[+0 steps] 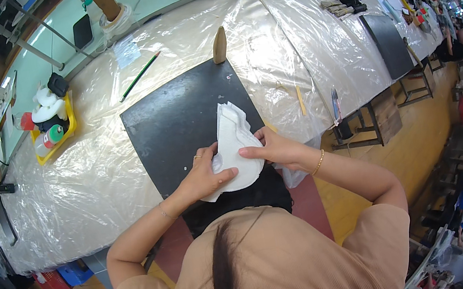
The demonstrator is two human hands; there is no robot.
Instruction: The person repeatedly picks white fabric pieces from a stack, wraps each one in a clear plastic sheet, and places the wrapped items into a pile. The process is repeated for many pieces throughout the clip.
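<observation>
A stack of white, curved cut pieces (237, 137), looking like thick fabric or felt, is held between my two hands over the near edge of a black mat (174, 123). My left hand (207, 172) grips the stack's left side, thumb lying on top. On the right side, my right hand (271, 147) pinches it, with the thumb above and the fingers behind. The pieces are fanned slightly at their right edge, and their narrow end points away from me. The fingers under the stack are partly hidden.
Clear plastic sheeting covers the table (89, 195). A green pencil (140, 76) lies beyond the mat, and a wooden-handled tool (220, 46) stands at its far edge. A yellow tray (69, 118) with bottles sits left. Another black mat (387, 45) lies far right.
</observation>
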